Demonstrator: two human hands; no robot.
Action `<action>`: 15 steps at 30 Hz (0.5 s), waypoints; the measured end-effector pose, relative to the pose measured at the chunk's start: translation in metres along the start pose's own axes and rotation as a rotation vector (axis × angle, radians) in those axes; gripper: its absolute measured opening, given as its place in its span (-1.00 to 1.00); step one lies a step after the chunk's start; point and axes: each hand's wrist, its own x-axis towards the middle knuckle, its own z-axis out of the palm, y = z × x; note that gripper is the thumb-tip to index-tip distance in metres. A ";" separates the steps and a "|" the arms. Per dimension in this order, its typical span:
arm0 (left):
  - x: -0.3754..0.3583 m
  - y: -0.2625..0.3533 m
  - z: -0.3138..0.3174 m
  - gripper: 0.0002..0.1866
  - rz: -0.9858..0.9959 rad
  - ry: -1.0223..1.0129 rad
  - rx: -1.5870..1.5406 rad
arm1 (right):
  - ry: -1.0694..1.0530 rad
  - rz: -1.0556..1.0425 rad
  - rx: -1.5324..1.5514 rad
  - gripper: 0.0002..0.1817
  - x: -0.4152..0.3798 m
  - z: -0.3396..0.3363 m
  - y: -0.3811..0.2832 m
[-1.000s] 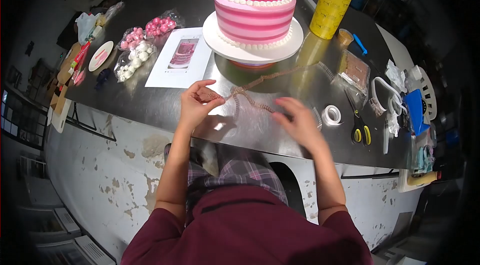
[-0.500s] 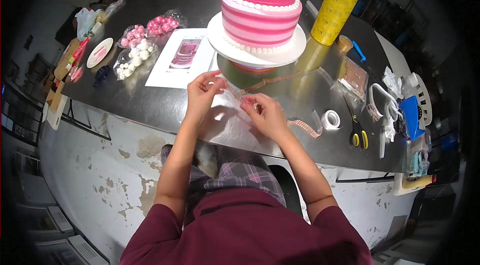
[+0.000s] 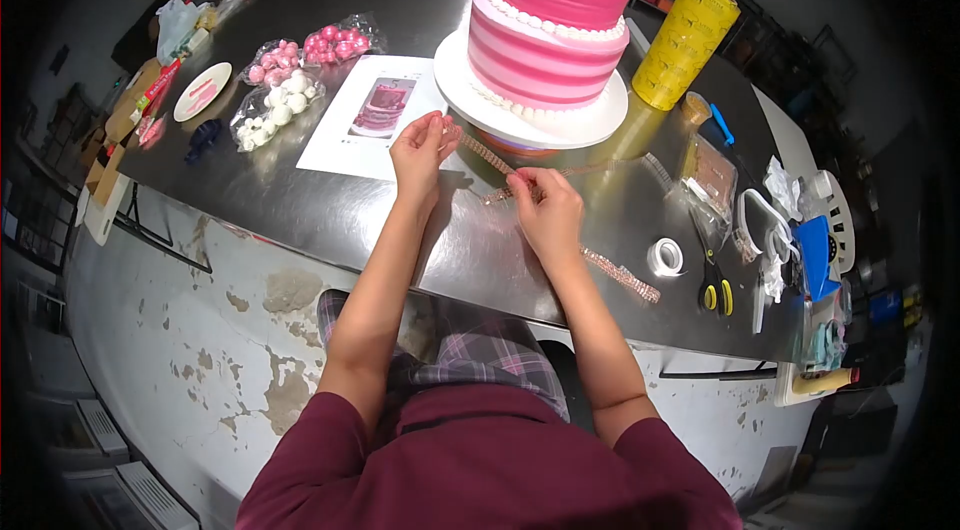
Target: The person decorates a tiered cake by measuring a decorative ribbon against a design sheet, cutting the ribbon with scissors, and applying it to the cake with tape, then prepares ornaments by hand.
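Observation:
My left hand [image 3: 421, 149] pinches one end of a sparkly rhinestone ribbon [image 3: 487, 156] just in front of the cake stand. My right hand [image 3: 548, 208] grips the same ribbon further along, so a short stretch runs taut between the two hands. The rest of the ribbon trails over the metal table [image 3: 330, 210] to the right, toward the front edge [image 3: 622, 275]. A two-tier pink striped cake [image 3: 555, 25] with white piped pearls stands on a white stand [image 3: 530, 115] just behind my hands.
A printed reference photo [image 3: 375, 115] lies left of the cake. Bags of pink and white balls [image 3: 285, 90] and a small plate [image 3: 202, 91] sit further left. A yellow roll [image 3: 685, 40], a tape roll [image 3: 664, 256], scissors [image 3: 715, 285] and packets crowd the right side.
Both hands have moved forward toward the cake stand, carrying the ribbon. The right hand took hold of the ribbon and the stretch between the hands is pulled straighter.

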 end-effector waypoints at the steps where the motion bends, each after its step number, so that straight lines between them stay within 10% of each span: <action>1: 0.000 0.000 0.001 -0.68 0.003 0.001 0.010 | 0.019 -0.010 -0.020 -0.86 0.002 -0.002 0.001; 15: 0.022 -0.012 0.001 -0.65 0.010 0.039 -0.087 | 0.091 -0.082 -0.078 -0.83 0.011 0.005 0.003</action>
